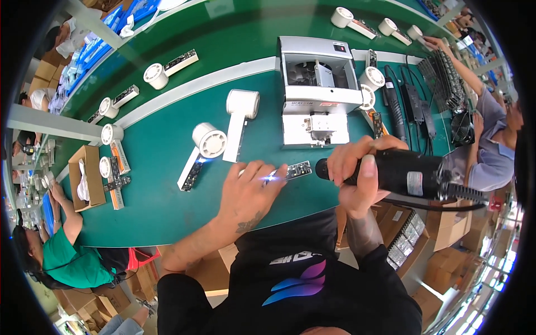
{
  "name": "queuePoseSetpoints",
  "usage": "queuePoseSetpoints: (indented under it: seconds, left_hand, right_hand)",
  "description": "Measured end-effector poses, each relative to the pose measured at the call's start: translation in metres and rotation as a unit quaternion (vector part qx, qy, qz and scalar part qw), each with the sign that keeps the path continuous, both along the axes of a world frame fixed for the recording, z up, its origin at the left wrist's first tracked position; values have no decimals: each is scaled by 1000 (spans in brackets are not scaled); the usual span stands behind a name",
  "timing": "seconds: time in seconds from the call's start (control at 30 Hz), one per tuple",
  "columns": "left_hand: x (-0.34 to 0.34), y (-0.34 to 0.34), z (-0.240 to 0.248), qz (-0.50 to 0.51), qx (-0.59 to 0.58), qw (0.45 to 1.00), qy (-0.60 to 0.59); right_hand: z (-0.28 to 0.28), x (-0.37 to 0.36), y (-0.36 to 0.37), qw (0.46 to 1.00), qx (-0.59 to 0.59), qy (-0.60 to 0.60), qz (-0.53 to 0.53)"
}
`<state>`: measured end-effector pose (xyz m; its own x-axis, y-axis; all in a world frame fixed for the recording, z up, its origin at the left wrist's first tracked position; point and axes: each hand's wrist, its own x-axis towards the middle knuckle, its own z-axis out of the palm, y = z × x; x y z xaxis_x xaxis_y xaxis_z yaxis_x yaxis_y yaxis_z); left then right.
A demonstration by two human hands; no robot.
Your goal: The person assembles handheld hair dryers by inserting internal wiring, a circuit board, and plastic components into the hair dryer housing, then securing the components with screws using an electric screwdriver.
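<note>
The green table (145, 220) is bearing white round-headed units (243, 103). Your right hand (360, 176) is gripping a black power tool (410, 167), while your left hand's (248, 190) fingers are pinching a circuit board (300, 169) just left of it. The work is looking part-done, the board lying exposed.

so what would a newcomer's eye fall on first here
First, the bulky black tool in the right hand, right of centre. Next, the bright glow at the left hand, by the board. Then the silver machine, further back on the green table.
</note>
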<state>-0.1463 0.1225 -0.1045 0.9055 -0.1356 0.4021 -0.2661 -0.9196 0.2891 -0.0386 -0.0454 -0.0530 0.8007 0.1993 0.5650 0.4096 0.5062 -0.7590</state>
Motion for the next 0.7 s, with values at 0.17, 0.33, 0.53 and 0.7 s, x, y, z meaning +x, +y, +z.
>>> queuePoseSetpoints:
  seconds: [0.17, 0.33, 0.53, 0.7]
  left_hand:
    - [-2, 8, 0, -31, 81, 996, -23]
    - [4, 9, -2, -72, 110, 991, -31]
    - [13, 10, -7, -105, 124, 986, -41]
    - [16, 9, -2, -106, 129, 985, -40]
  right_hand:
    - [16, 6, -2, 999, 9, 35, 8]
    - [61, 28, -20, 991, 129, 36, 31]
    - [57, 45, 27, 989, -117, -42, -75]
    - [54, 51, 35, 986, -136, -67, -71]
